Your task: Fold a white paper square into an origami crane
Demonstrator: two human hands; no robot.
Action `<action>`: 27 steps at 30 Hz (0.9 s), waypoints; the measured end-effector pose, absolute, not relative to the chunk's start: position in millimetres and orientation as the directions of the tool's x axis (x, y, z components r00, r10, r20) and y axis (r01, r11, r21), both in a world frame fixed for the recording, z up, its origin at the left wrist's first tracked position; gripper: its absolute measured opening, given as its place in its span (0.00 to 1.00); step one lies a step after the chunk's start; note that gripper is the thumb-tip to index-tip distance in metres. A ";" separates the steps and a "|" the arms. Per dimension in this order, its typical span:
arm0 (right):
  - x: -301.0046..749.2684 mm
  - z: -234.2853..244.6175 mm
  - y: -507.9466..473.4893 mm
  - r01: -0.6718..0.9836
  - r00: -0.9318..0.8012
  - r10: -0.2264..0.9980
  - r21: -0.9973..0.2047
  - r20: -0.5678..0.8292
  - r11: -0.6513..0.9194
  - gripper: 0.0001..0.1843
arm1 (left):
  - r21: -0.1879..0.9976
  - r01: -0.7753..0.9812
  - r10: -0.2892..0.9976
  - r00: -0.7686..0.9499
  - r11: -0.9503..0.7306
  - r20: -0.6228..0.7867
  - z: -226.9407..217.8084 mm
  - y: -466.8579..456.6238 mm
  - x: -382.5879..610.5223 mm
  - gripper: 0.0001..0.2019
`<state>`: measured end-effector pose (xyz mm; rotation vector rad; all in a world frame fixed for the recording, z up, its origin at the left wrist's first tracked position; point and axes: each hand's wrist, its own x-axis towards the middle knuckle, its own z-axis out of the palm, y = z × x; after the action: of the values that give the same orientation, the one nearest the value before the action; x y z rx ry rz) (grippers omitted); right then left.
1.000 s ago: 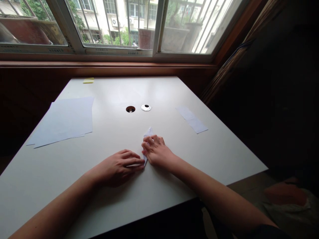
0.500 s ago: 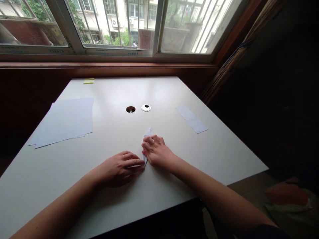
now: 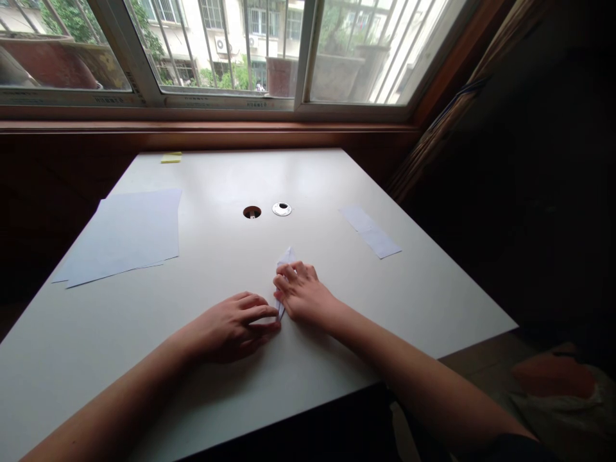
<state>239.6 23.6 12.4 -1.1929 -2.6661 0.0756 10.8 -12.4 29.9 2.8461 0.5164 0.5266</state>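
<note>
right hand (image 3: 303,292) holds folded paper (image 3: 287,256) down with curled fingers, left hand (image 3: 233,326) touches its near tip, grip unclear, white table (image 3: 212,256) beneath

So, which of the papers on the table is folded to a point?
The small folded paper under the right hand, with the left hand at its near end; the strip and overlapping sheets lie spread flat.
</note>
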 end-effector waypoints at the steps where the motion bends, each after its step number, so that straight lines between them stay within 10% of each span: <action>1: 239.8 12.1 24.1 0.730 -0.648 0.741 -0.134 0.179 0.671 0.08 | 0.263 0.296 0.372 0.872 -0.918 0.317 30.2 -12.0 10.9 0.15; 27: 251.5 10.0 74.2 0.474 -0.565 0.803 -0.722 0.188 0.503 0.13 | 0.337 0.275 0.384 0.866 -0.901 0.320 22.9 -10.3 8.6 0.18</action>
<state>251.5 74.2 10.0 -1.0461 -2.2379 0.8526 8.6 -10.3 22.9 2.7586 0.4974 0.5568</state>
